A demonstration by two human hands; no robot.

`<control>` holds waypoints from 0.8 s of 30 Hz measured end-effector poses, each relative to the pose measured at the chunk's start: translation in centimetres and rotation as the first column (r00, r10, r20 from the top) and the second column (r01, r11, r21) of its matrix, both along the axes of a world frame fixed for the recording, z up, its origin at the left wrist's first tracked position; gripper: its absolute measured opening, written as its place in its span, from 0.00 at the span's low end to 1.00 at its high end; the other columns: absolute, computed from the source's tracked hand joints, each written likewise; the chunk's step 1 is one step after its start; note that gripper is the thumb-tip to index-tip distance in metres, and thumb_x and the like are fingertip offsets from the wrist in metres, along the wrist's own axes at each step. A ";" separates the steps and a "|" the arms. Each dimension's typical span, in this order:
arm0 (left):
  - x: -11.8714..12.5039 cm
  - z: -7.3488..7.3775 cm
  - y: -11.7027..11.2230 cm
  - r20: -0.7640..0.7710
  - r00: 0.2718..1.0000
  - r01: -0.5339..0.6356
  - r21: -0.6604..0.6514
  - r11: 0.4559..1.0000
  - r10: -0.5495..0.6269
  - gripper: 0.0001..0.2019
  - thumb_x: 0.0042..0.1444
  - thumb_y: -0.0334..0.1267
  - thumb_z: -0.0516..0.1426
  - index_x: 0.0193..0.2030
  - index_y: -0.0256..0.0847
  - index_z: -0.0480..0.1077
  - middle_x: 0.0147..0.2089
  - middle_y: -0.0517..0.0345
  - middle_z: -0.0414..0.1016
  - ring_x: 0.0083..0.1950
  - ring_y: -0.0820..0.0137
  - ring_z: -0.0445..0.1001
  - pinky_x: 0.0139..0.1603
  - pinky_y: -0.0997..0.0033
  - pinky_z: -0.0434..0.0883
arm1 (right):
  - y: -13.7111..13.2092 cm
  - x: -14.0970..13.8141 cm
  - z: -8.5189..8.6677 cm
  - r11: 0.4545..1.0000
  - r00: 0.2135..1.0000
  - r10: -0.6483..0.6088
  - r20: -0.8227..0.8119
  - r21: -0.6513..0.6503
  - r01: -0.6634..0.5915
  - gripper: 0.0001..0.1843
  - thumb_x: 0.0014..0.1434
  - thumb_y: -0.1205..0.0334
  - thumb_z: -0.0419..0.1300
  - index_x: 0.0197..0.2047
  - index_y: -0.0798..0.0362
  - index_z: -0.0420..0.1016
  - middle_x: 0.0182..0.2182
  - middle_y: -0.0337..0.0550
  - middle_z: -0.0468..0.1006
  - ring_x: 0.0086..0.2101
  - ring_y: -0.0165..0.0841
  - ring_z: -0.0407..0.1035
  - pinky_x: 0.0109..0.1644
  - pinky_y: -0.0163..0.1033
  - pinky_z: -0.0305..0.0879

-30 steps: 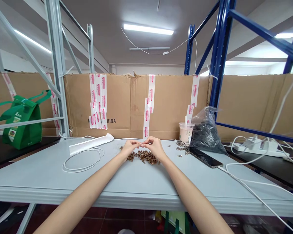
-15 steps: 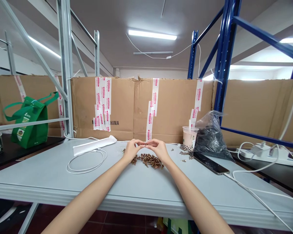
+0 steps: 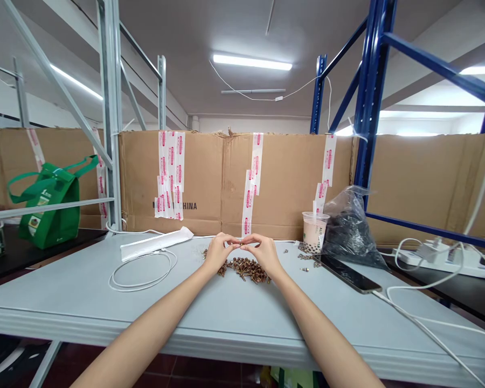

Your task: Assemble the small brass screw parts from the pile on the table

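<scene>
Both my hands are raised just above a heap of small brown screws (image 3: 246, 268) on the grey table (image 3: 226, 312). My left hand (image 3: 217, 250) and my right hand (image 3: 263, 252) meet fingertip to fingertip, each pinched shut. Between the fingertips sits something tiny and dark, too small to name. A few loose screws (image 3: 303, 257) lie scattered to the right of the heap.
A coiled white cable (image 3: 141, 272) and a flat white sleeve (image 3: 156, 242) lie at the left. A drink cup (image 3: 315, 230), a dark plastic bag (image 3: 347, 226) and a phone (image 3: 347, 272) on a charging cable sit at the right. A cardboard wall (image 3: 226, 178) backs the table; a green bag (image 3: 48, 202) stands on the left shelf.
The view has shifted slightly. My hands stay together over the screw heap, their pinched fingertips still touching.
</scene>
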State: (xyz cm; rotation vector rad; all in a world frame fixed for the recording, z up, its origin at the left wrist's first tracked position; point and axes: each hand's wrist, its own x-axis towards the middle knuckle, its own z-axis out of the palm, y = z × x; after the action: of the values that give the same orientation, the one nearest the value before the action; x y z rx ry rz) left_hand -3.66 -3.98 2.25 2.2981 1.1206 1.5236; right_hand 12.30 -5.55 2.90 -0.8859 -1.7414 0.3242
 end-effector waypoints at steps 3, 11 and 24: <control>-0.1 0.2 -0.2 0.020 1.000 0.011 0.049 0.999 -0.012 0.07 0.49 0.40 0.56 0.32 0.44 0.74 0.33 0.58 0.74 0.37 0.69 0.65 0.35 0.72 0.61 | 0.2 0.0 0.0 0.998 0.997 0.061 -0.057 -0.018 -0.062 0.11 0.43 0.56 0.62 0.31 0.53 0.75 0.31 0.43 0.77 0.34 0.34 0.71 0.42 0.39 0.64; 0.0 0.2 -0.3 0.031 0.998 0.047 -0.020 0.999 -0.046 0.09 0.49 0.38 0.56 0.37 0.44 0.74 0.31 0.57 0.74 0.32 0.71 0.65 0.33 0.73 0.61 | 0.0 -0.1 0.3 0.993 0.990 0.090 -0.107 -0.065 -0.098 0.13 0.41 0.55 0.62 0.30 0.54 0.74 0.31 0.44 0.77 0.35 0.35 0.70 0.40 0.39 0.63; -0.2 0.0 -0.1 -0.069 0.997 -0.027 0.149 0.988 0.038 0.08 0.51 0.41 0.55 0.34 0.42 0.73 0.31 0.59 0.73 0.35 0.70 0.65 0.36 0.72 0.61 | -0.7 0.0 0.2 0.979 0.947 -0.159 0.279 0.171 0.114 0.12 0.54 0.52 0.52 0.32 0.51 0.68 0.32 0.40 0.72 0.35 0.32 0.63 0.39 0.36 0.56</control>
State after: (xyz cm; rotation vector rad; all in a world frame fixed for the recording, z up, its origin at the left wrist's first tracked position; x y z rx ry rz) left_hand -3.89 -4.12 2.24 2.4610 1.1022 1.5991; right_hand 12.33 -6.28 3.08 -0.9739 -1.9331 -0.0361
